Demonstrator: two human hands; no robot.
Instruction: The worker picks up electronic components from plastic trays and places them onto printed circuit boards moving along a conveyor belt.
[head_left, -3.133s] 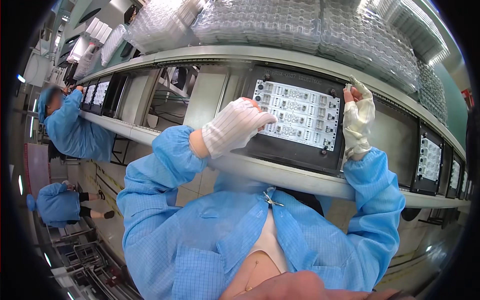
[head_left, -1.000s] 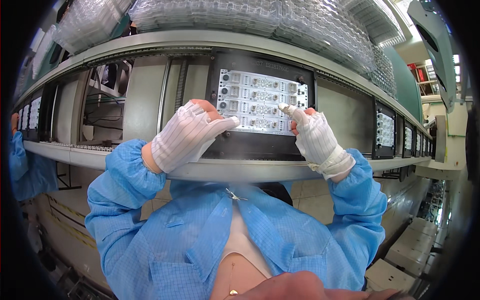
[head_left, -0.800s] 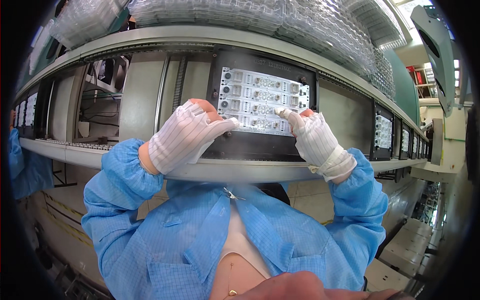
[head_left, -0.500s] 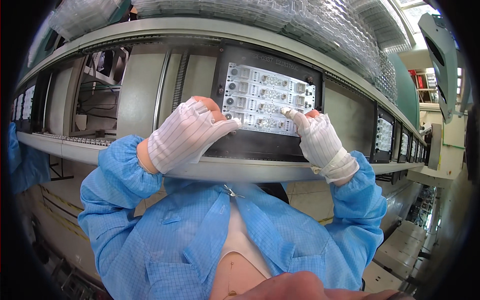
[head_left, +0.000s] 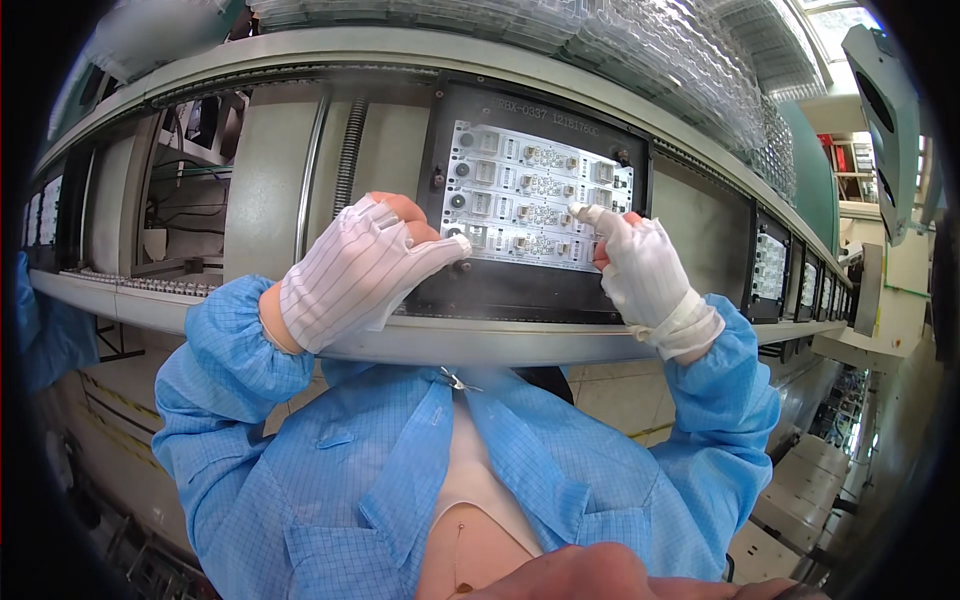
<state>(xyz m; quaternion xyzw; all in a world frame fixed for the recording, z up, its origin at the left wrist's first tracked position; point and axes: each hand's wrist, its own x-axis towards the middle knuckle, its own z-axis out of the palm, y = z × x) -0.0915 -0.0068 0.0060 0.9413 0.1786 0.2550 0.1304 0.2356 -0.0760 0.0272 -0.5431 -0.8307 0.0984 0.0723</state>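
A white circuit board panel lies in a black carrier plate on a conveyor in front of me. Rows of small components and several dark round parts sit on it. My left hand, in a white striped glove with some fingertips bare, is at the panel's lower left corner. One covered digit stretches to that corner while the other fingers curl. Over the panel's right part is my right hand, gloved alike, its covered index finger stretched over the components and other fingers bent. No held object shows in either hand.
The conveyor's front rail runs between me and the carrier. Stacked clear plastic trays stand behind the far rail. More loaded carriers line up to the right. A coiled spring and a metal rod lie to the left.
My right index finger has moved slightly up and right over the panel. My left hand has shifted a little left at its corner. The panel stays in its carrier.
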